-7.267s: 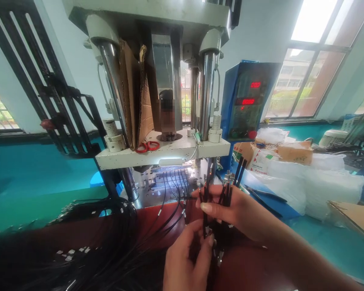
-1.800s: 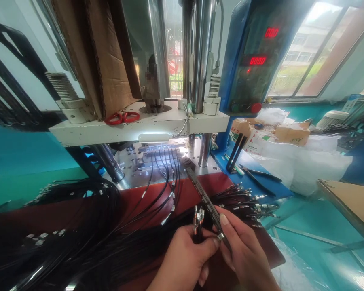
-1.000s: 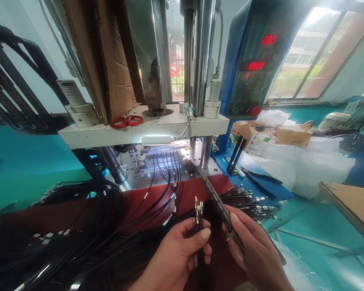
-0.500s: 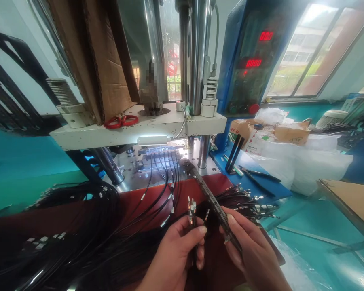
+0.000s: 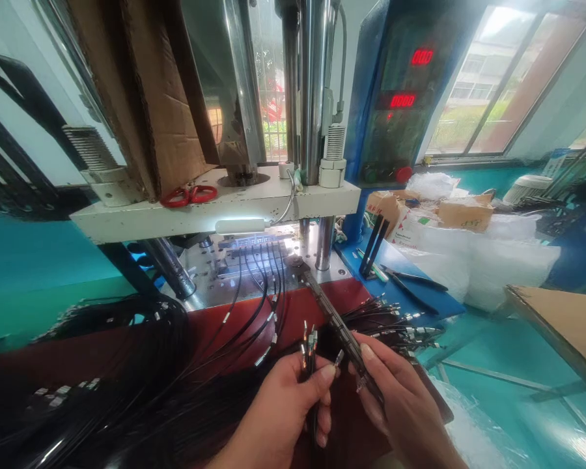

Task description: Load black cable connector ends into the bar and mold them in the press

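My left hand (image 5: 293,397) is closed around several black cables with bare metal terminals (image 5: 310,346) pointing up. One separate terminal (image 5: 339,357) sticks out past the thumb, tilted right, close to my right fingers. In my right hand (image 5: 395,391) is a long dark slotted bar (image 5: 331,311), gripped near its lower end. The bar slants up and left, and its rounded far end lies over the edge of the metal press plate (image 5: 205,268). Whether any cable end sits in the bar, I cannot tell. Several cables (image 5: 264,293) run from the lit mould on the plate down toward me.
Black cable bundles (image 5: 146,326) lie left on the red-brown board (image 5: 209,326), with more cable ends (image 5: 395,319) to the right. Red scissors (image 5: 189,195) rest on the white press platen (image 5: 254,208). Pliers (image 5: 415,283) lie on the blue shelf (image 5: 437,306); a control box (image 5: 395,111) stands behind.
The separate terminal by my left thumb has tipped right, toward the bar and my right fingers. The whole view has shifted slightly; both hands keep their holds.
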`<state>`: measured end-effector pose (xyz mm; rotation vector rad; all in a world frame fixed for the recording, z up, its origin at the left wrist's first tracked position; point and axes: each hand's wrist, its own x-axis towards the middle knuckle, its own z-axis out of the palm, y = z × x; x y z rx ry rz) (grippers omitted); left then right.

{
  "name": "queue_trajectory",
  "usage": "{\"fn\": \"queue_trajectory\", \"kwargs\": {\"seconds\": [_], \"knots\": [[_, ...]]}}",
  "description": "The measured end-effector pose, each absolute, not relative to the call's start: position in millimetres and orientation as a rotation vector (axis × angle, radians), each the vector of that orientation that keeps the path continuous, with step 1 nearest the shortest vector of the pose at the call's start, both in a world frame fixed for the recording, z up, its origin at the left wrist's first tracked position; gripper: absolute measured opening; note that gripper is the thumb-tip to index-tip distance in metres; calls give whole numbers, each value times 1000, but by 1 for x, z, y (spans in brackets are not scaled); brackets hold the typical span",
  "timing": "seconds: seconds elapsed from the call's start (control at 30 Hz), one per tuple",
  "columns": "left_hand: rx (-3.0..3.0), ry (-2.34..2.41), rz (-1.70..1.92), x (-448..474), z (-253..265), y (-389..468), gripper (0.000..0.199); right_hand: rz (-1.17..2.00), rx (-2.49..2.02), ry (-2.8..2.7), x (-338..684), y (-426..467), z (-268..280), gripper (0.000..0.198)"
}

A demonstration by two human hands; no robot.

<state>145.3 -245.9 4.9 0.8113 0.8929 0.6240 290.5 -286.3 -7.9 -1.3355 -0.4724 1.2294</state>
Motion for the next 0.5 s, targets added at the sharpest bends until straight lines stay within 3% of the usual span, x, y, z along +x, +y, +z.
{"fn": "queue_trajectory", "kwargs": {"seconds": [0.5], "knots": [[817, 877, 511, 150, 2, -250, 22, 1154, -1354, -616, 293, -286, -12, 43]]}}
